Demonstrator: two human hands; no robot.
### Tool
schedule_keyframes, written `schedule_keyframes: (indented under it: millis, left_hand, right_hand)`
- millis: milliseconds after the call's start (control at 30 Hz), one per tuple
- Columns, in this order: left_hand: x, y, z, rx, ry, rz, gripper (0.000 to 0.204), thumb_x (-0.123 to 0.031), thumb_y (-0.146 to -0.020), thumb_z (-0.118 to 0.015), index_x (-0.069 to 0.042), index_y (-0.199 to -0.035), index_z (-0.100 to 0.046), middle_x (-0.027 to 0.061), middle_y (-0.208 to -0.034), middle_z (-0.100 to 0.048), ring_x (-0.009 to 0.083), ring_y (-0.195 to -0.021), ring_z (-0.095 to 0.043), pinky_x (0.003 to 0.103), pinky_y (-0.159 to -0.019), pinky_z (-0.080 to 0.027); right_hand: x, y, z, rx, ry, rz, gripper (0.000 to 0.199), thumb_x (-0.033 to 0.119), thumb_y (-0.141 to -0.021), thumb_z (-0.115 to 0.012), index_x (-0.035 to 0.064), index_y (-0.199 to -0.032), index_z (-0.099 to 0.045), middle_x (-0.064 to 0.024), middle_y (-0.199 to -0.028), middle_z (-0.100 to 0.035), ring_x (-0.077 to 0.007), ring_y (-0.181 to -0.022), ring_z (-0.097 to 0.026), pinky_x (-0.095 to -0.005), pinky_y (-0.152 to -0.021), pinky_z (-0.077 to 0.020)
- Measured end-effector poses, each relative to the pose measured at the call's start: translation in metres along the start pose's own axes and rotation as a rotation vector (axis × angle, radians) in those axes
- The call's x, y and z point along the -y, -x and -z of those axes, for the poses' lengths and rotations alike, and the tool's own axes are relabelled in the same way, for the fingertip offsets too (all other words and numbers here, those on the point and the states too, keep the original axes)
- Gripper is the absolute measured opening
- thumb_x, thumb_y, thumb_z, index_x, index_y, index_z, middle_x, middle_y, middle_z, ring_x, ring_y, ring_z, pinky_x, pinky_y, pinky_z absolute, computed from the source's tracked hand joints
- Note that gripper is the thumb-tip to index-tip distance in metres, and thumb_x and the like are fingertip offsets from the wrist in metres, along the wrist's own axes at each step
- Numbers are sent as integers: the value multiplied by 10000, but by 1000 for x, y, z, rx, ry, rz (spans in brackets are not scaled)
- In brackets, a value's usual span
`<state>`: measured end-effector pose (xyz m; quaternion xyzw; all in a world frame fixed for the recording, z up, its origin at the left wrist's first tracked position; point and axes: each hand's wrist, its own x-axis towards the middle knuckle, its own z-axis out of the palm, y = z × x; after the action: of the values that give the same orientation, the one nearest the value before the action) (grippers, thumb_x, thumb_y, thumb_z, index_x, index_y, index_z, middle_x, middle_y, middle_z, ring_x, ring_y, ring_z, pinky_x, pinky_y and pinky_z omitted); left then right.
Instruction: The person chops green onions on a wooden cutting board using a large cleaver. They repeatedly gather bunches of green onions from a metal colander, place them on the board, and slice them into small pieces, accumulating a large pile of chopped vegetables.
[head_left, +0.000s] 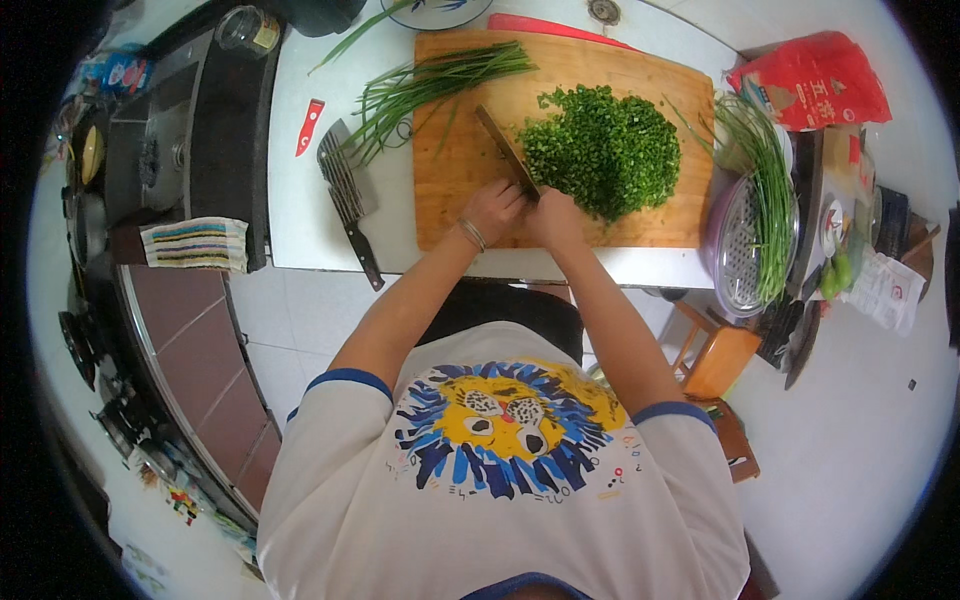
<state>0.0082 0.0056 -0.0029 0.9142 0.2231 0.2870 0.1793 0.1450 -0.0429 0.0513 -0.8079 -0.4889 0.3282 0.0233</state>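
Observation:
Along its near edge, a wooden cutting board (450,190) has both my hands over it. My right hand (556,216) is closed round the handle end of a kitchen knife (507,150), whose broad blade points away and to the left. Close beside it, my left hand (492,213) has its fingers curled in at the blade's near end; what they hold, if anything, is hidden. Right of the blade lies a large heap of finely chopped garlic chives (610,150). A bunch of long uncut chives (440,88) hangs over the board's far left corner.
Left of the board lie a slotted dark-bladed knife (347,195) and a small red-handled tool (310,127). A purple-rimmed colander (738,255) with long chives stands at the right, near a red bag (815,80). A patterned bowl (437,12) sits at the far edge.

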Motion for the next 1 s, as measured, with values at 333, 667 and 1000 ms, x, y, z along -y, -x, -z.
schedule_keyframes:
  millis: [333, 667, 1000]
  left_hand:
    - [-2, 4, -3, -27, 15, 17, 218, -28, -644, -634, -6, -861, -629, 144, -933, -613, 285, -835, -602, 350, -705, -525]
    - [-3, -2, 0, -96, -33, -7, 206, -61, -638, -570, -1, -830, -611, 122, -830, -582, 263, -776, -575, 344, -669, -508]
    - [-3, 5, -3, -34, 25, 61, 222, -25, -627, -609, -3, -847, -629, 156, -913, -608, 296, -837, -604, 385, -687, -522]
  right_hand:
    - [-24, 10, 11, -64, -18, 14, 179, 148, -780, -553, -8, -856, -597, -252, -819, -625, -418, -783, -611, -480, -698, -500]
    - [-14, 40, 23, 11, 2, 24, 161, 160, -808, -557, 7, -827, -605, -248, -794, -624, -415, -766, -612, -490, -684, -494]
    - [3, 8, 7, -30, -88, -18, 178, 133, -788, -555, -20, -861, -609, -269, -816, -627, -424, -791, -614, -485, -696, -502]
